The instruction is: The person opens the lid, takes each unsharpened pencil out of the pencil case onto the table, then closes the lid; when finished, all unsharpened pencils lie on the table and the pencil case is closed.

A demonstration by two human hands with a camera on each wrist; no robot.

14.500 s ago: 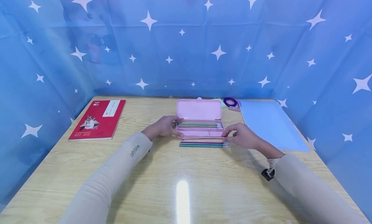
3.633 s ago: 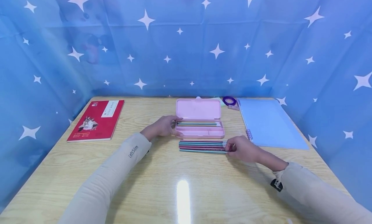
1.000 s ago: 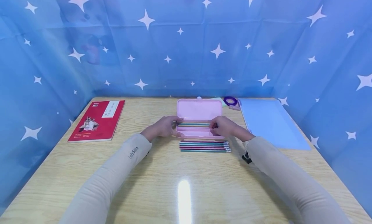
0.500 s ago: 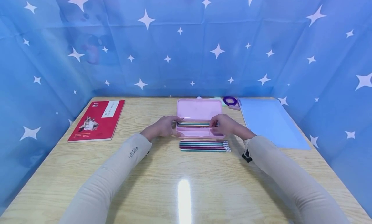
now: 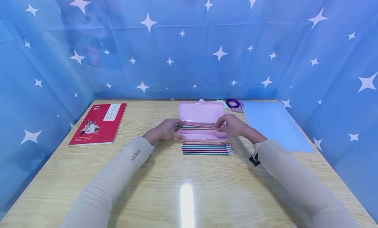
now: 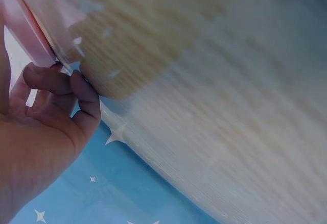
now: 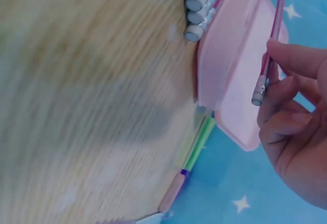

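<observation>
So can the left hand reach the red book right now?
Probably yes: the red book lies off to that side, with only tabletop showing between it and the left hand. But that hand's fingers hold the pink case, so they'd likely have to let go first.

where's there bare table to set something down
Widest: the table nearer the person than the pencil row, between the sleeves. Another patch lies between the red book and the pink case, behind the left hand. It's crowded at the case, where the right hand holds a pencil, and by the purple ring beside the blue notebook.
</observation>
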